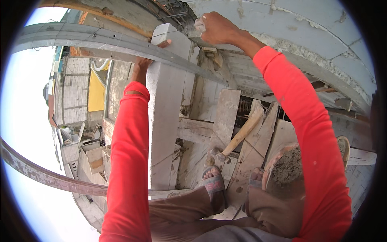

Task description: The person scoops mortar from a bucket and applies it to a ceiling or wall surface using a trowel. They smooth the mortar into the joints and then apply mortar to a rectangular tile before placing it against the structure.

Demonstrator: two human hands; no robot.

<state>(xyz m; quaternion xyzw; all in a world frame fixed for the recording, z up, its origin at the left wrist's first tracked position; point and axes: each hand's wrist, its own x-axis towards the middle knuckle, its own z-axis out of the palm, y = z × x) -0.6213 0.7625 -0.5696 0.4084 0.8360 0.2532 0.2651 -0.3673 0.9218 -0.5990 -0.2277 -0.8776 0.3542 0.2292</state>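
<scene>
A long white concrete block (166,101) stands upright in front of me, left of centre. My left hand (140,66) grips its upper part from the left side. A grey metal channel (121,45) crosses in front and hides most of that hand; fingertips show above it against the block. My right hand (217,29) is closed in a fist at the edge of a pale block wall (306,24), up and to the right. Something whitish shows at its fingers, too unclear to name.
A wooden-handled hammer (244,131) lies on the planks (254,161) near my sandalled feet (213,183). A bowl of wet mortar (268,177) sits by my right leg, partly behind my arm. A curved metal rail (60,175) runs at left, with a drop and buildings beyond.
</scene>
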